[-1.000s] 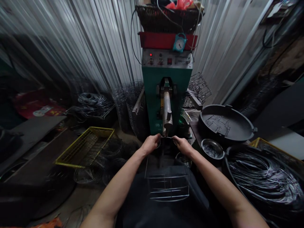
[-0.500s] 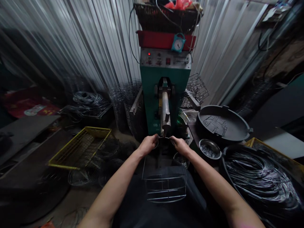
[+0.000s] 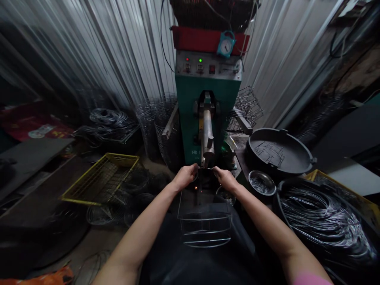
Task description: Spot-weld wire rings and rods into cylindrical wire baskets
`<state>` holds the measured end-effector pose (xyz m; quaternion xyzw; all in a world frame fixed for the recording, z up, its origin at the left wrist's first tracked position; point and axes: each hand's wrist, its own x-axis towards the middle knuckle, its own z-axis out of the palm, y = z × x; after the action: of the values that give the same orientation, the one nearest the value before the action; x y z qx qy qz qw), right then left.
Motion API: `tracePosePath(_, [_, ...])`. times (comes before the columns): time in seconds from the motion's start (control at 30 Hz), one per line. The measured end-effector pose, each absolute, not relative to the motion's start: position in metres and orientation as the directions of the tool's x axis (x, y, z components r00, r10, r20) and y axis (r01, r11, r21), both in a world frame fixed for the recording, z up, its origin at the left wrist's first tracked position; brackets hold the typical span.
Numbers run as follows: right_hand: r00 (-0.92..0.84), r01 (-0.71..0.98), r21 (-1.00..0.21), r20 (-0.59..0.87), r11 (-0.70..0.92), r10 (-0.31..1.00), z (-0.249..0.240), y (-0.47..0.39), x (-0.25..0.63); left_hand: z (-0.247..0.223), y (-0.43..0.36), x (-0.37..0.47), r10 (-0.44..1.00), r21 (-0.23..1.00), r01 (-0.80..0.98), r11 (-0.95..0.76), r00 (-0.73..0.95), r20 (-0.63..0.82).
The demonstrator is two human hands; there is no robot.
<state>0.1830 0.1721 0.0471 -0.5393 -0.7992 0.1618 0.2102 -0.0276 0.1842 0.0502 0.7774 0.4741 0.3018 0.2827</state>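
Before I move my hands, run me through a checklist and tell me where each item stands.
1. Left hand gripping the wire frame: ok, on its upper end.
2. Right hand gripping the same end: ok, opposite the left.
3. Frame touching the machine's metal tip: cannot tell; the wire between the hands is right by it, but contact is unclear.
4. Panel lights off: not ok; the red light and green light glow.
5. No sparks: not ok; an orange spark shows below the hands.
6. Gloves on: not ok; both hands are bare.
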Motion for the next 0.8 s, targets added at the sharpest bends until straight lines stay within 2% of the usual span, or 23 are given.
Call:
tracePosePath(0.23, [-0.312, 0.801, -0.487, 0.160, 0.349, 0.937, 0.0494, 0.1714, 0.1823, 0.0473, 0.1873, -0.0293, 0.908, 0.743, 0.549, -0.382, 0.371, 0.193])
tracePosePath(0.5, [-0.303, 0.810, -0.472, 0.169, 0.347, 0.938, 0.0511, 0.1702, 0.1821, 0.0460, 0.1897, -0.0290, 0.890, 0.709, 0.560, -0.429, 0.396, 0.225])
tracePosePath(0.67, [-0.315, 0.728, -0.573, 0.209, 0.376, 0.926, 0.0475, 0.1742, 0.1836, 0.0459, 0.1919, -0.0301, 0.885, 0.700, 0.566, -0.436, 0.409, 0.221])
tracePosePath(0.8, [-0.224, 0.627, -0.737, 0.137, 0.250, 0.965, 0.0442, 0.1738, 0.1899, 0.0469, 0.1927, -0.0285, 0.890, 0.706, 0.564, -0.429, 0.399, 0.222])
